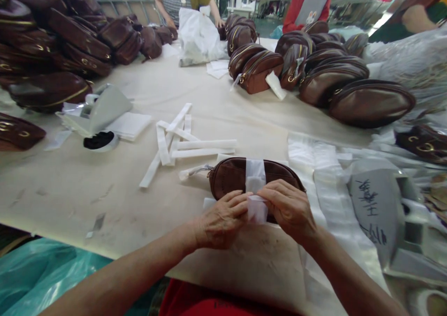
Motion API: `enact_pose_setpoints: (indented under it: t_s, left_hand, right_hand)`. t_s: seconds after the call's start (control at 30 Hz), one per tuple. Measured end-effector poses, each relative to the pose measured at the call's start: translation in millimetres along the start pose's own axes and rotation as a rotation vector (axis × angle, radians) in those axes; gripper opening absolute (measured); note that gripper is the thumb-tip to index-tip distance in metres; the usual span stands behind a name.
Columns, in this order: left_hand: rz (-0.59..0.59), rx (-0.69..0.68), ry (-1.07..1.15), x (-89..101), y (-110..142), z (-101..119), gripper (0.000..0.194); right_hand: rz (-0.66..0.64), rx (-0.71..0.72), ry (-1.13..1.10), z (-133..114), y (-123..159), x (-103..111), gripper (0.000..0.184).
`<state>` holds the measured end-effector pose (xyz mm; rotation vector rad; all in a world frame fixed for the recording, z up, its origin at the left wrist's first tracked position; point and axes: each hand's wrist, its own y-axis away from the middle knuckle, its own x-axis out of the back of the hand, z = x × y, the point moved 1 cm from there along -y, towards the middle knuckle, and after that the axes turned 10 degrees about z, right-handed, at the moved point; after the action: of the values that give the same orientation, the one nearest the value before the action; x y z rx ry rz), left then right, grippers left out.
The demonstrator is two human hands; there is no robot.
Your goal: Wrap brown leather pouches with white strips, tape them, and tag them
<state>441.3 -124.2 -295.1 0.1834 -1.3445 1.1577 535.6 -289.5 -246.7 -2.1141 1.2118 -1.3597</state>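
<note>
A small brown leather pouch (230, 176) with a zip lies on the table right in front of me. A white paper strip (255, 174) is wrapped across its middle. My left hand (221, 220) and my right hand (288, 209) meet at the pouch's near edge. Both pinch the lower end of the strip, fingers closed on it.
Loose white strips (181, 143) lie beyond the pouch. Piles of brown bags stand at the far left (52, 41) and the right (349, 83). A tape holder (101, 113) sits at left and clear plastic sleeves (324, 176) at right. Two people in aprons work at the far side.
</note>
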Motion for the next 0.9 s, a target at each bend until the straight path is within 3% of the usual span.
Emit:
enact_pose_setpoints:
  t_s: [0.1, 0.27, 0.5, 0.67, 0.8, 0.9]
  left_hand:
    - [-0.019, 0.056, 0.064, 4.6, -2.3, 3.3, 0.03]
    - [0.121, 0.103, 0.165, 5.1, -9.7, 6.2, 0.041]
    - [0.31, 0.132, 0.196, 1.5, -13.7, 5.7, 0.018]
    - [0.383, 0.247, 0.223, 0.7, -18.6, 8.2, 0.013]
    - [0.344, 0.279, -0.005, -0.4, -26.1, 8.7, 0.021]
    - [0.271, 0.17, -0.183, -2.3, -30.2, 8.3, 0.025]
  right_hand:
    - [-0.013, -0.077, 0.038, 8.6, 2.2, -7.9, 0.016]
    - [0.015, -0.188, 0.126, 16.6, 5.2, -17.7, 0.017]
    - [0.056, -0.27, 0.136, 20.5, 10.9, -23.2, 0.012]
    - [0.091, -0.308, 0.132, 22.1, 14.9, -24.7, 0.01]
    - [0.119, -0.292, 0.117, 23.2, 12.7, -25.8, 0.011]
    - [0.129, -0.285, 0.116, 24.0, 11.7, -26.3, 0.013]
